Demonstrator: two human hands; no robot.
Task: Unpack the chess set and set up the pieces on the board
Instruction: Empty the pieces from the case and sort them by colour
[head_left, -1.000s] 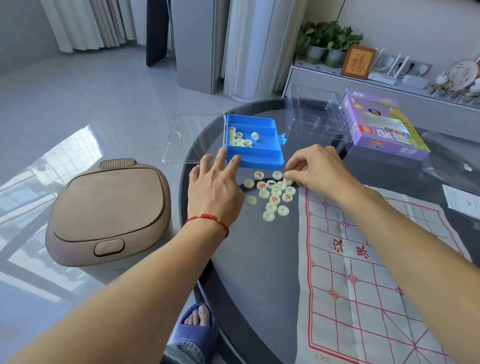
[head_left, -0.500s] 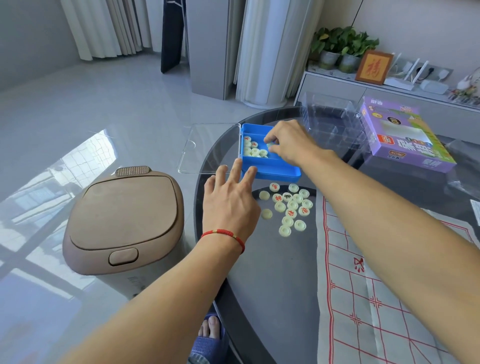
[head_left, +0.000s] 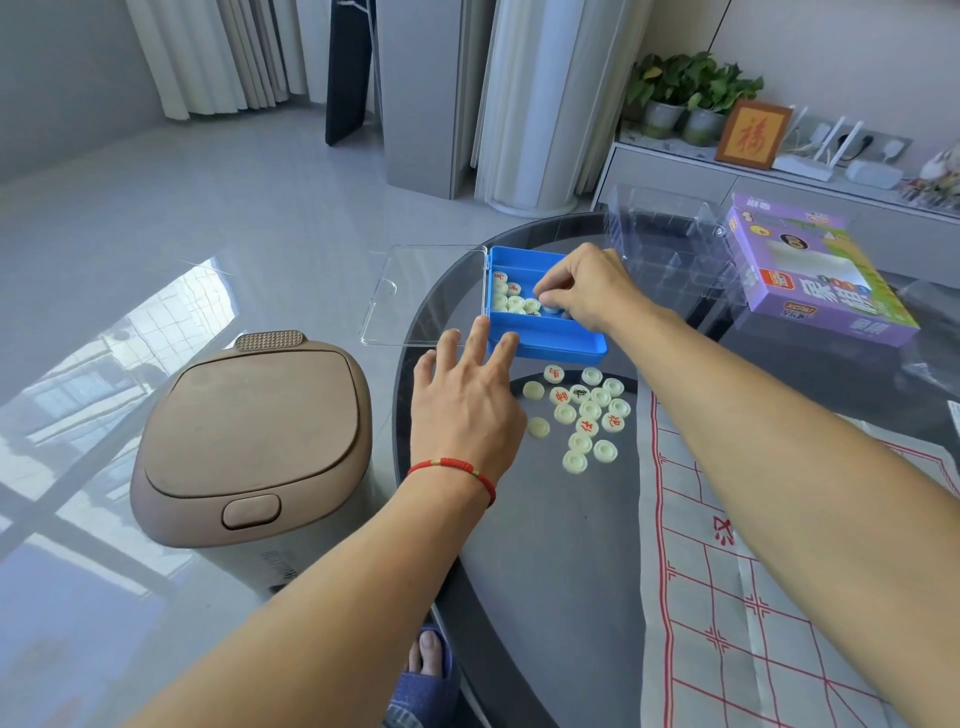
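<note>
Chess pieces split between the case and the table, paper board to the right.

On the round dark glass table (head_left: 545, 545), the blue plastic case (head_left: 550, 338) sits near the far left edge, its clear hinged lid (head_left: 423, 293) lying open to the left, out past the rim. Some round cream chess pieces (head_left: 511, 299) lie in the case's rear compartment, where the right hand (head_left: 584, 288) reaches in (fingertips at one piece). The left hand (head_left: 467, 400) lies just in front of the case, fingertips at its near wall. A loose cluster of cream pieces (head_left: 587, 415) lies right of that hand, in front of the case. The red-lined paper board (head_left: 753, 623) spreads further right and nearer. Behind the case stand a clear plastic insert tray (head_left: 670, 244) and, to its right, the purple cardboard box (head_left: 810, 275). A beige lidded bin (head_left: 249, 441) stands on the floor left of the table.
</note>
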